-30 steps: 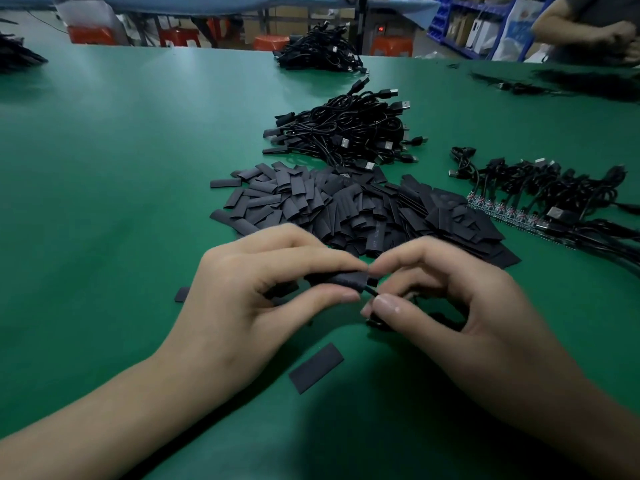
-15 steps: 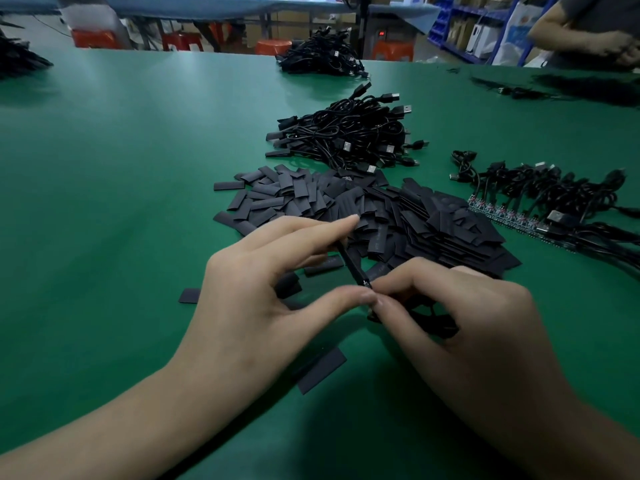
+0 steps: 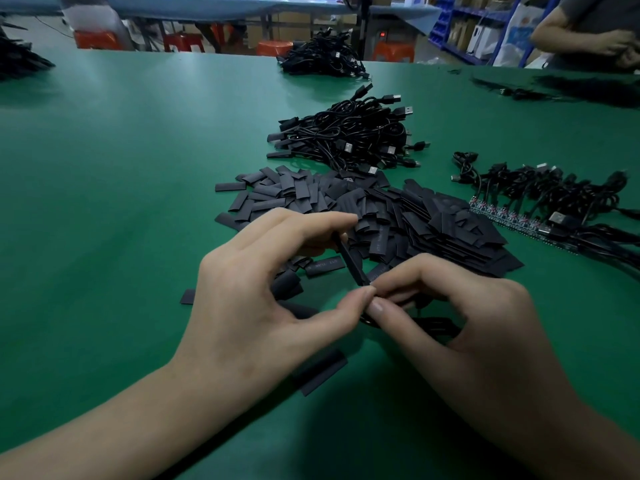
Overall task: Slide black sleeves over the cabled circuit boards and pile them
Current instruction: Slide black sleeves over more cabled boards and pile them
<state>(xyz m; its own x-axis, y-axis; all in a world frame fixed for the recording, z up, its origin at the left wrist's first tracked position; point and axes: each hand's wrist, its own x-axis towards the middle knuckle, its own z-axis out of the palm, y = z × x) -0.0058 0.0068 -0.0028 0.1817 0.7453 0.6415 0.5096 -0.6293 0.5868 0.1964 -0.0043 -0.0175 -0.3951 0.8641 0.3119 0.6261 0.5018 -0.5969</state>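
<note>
My left hand (image 3: 256,299) pinches a black sleeve (image 3: 349,259) edge-on between index fingertip and thumb. My right hand (image 3: 460,327) pinches the sleeve's near end, with the cabled board it carries mostly hidden under its fingers; a dark cable loop (image 3: 436,325) lies below that hand. Behind the hands spreads a wide heap of flat black sleeves (image 3: 381,209). A pile of sleeved cables (image 3: 346,136) sits farther back. To the right lies a row of bare circuit boards with cables (image 3: 512,218).
A loose sleeve (image 3: 322,374) lies on the green table (image 3: 104,202) near my left wrist, another small one (image 3: 187,296) to its left. More cable heaps (image 3: 320,62) sit at the far edge. Another person's arms (image 3: 588,36) work at the far right.
The sleeve has turned from lying level between my fingers to standing edge-on and slanted. My left index finger has stretched out; my right hand has come closer to my left thumb.
</note>
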